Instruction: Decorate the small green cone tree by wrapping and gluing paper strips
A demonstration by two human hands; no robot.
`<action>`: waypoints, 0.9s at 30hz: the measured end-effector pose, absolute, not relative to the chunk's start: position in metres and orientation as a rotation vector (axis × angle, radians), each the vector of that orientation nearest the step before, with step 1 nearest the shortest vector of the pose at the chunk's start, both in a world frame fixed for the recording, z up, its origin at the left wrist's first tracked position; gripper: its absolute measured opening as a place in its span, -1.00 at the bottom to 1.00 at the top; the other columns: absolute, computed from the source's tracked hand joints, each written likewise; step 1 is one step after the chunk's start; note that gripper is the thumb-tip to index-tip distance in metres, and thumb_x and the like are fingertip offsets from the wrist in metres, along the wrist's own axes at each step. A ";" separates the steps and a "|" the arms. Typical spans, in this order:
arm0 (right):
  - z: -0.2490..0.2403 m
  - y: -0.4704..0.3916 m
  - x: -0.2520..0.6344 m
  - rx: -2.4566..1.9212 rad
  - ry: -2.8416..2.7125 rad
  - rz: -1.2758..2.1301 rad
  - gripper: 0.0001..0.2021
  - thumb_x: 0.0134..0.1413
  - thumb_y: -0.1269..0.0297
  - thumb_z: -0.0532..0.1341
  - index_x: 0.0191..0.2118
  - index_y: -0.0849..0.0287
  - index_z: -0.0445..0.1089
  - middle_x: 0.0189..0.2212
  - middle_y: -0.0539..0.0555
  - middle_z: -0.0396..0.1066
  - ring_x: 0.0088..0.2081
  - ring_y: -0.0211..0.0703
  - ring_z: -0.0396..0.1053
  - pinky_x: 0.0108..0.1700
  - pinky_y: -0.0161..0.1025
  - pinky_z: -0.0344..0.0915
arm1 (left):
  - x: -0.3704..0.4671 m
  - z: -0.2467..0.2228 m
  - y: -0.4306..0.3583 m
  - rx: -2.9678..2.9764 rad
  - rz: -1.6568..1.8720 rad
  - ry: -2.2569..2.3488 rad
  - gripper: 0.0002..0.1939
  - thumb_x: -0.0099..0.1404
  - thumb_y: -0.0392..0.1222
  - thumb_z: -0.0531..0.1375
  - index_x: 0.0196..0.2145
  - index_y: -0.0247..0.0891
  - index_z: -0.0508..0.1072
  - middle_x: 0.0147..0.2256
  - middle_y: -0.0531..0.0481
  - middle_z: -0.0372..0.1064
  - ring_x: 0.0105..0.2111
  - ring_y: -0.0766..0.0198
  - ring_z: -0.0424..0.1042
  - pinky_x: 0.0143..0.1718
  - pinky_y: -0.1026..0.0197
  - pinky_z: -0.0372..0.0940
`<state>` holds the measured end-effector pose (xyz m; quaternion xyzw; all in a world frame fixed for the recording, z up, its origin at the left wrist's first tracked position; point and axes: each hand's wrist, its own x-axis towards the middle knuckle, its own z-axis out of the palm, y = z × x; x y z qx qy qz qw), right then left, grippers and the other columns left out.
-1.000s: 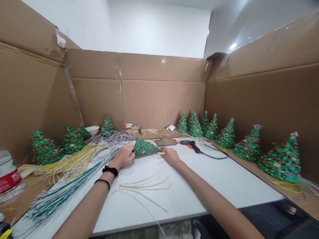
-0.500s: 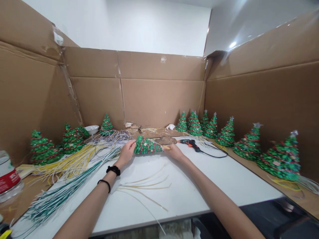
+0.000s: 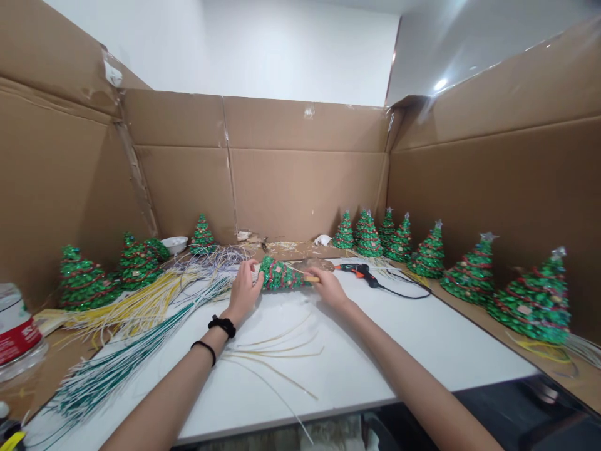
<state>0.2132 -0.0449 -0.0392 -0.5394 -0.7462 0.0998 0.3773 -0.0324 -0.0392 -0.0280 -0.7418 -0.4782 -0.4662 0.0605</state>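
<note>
I record the near edge of the white surface (image 3: 436, 347) running beneath both forearms, with cardboard walls (image 3: 310, 181) enclosing the left, back and right. The widest bare stretch of the surface lies to the right of the right forearm, bounded by a row of standing green trees (image 3: 469, 272). To the left, room is reduced by yellow strands (image 3: 136, 307) and green-and-white strands (image 3: 126, 360); a few pale strands (image 3: 277, 357) lie between the forearms. A glue gun (image 3: 364, 274) rests beyond the right hand (image 3: 328, 287), its cord looping right. Of containers, I note a white bowl (image 3: 174, 245) at back left and a red-labelled clear bottle (image 3: 19, 338) at far left; I cannot make out the contents of either. The worked tree (image 3: 282, 274) is on its side between the hands, broad base to the left; I cannot tell whether it touches the surface. The right hand is closed on a light-coloured stick (image 3: 313, 279) at the narrow end. The left hand (image 3: 246, 285) is at the base, fingers partly curled; I cannot tell whether it grips.
</note>
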 end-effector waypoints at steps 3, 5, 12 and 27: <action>-0.039 -0.055 0.200 -1.101 -1.915 0.343 -0.75 0.17 0.22 -0.01 -0.36 0.15 0.37 -0.49 0.01 0.39 -0.43 -0.20 0.29 -0.37 -0.34 0.09 | -0.023 -0.023 -0.051 -2.344 -1.358 -1.298 -0.77 0.28 -0.19 -0.03 -0.30 -0.25 0.40 -0.39 -0.05 0.36 -0.37 0.23 0.32 -0.30 0.22 0.16; -0.038 -0.062 0.190 -0.978 -1.901 0.397 -0.72 0.19 0.15 -0.02 -0.38 0.16 0.34 -0.50 -0.01 0.36 -0.45 -0.23 0.26 -0.38 -0.35 0.08 | -0.014 -0.021 -0.057 -2.557 -1.326 -1.333 -0.72 0.31 -0.13 -0.03 -0.37 -0.24 0.44 -0.55 0.05 0.31 -0.54 0.31 0.25 -0.44 0.27 0.10; -0.033 -0.076 0.175 -0.869 -1.947 0.554 -0.64 0.18 0.03 -0.04 -0.45 0.17 0.28 -0.58 -0.06 0.20 -0.52 -0.29 0.11 -0.43 -0.34 0.02 | 0.011 -0.015 -0.066 -2.928 -1.999 -1.380 -0.63 0.28 0.03 0.01 -0.30 -0.31 0.46 -0.67 0.15 0.13 -0.63 0.39 0.13 -0.54 0.32 0.05; -0.016 -0.076 0.180 -0.744 -1.488 1.263 -0.50 -0.08 -0.20 0.16 -0.24 0.18 0.31 -0.55 -0.11 0.15 -0.64 -0.45 -0.13 -0.62 -0.39 -0.23 | 0.030 -0.005 -0.085 -3.025 -2.839 -1.601 -0.60 0.08 0.13 0.21 -0.55 -0.28 0.27 -0.71 0.21 0.05 -0.73 0.50 0.04 -0.68 0.36 -0.11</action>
